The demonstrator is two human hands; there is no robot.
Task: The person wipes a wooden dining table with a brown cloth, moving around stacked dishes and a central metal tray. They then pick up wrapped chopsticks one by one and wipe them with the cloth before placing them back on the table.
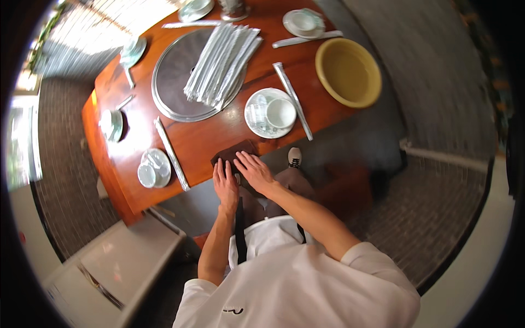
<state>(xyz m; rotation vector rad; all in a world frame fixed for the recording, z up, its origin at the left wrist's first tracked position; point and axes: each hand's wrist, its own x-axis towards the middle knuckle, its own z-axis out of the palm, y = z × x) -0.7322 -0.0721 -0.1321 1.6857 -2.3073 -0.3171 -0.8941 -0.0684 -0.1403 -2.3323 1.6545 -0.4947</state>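
Dark brown cloth lies flat at the near edge of the wooden tabletop, partly hanging over that edge. Both hands are on it, palms down. Left hand sits on the cloth's near left part, fingers stretched out flat and close together, not curled round anything. Right hand is just beside the left, touching or nearly touching it, fingers spread flat on the cloth's right part, also gripping nothing. The cloth shows mostly beyond the fingertips, toward the table centre; the rest is under the palms.

All relative to the cloth: white plate with a cup and a glass on it is just beyond, slightly right. A wrapped chopstick set lies slanted at that plate's right. Big round metal tray is further beyond and left, carrying a heap of wrapped chopstick packs. Yellow basin is far beyond and right, at the tabletop edge. Another place setting with small bowls is to the left, near the table corner, a wrapped stick beside it.
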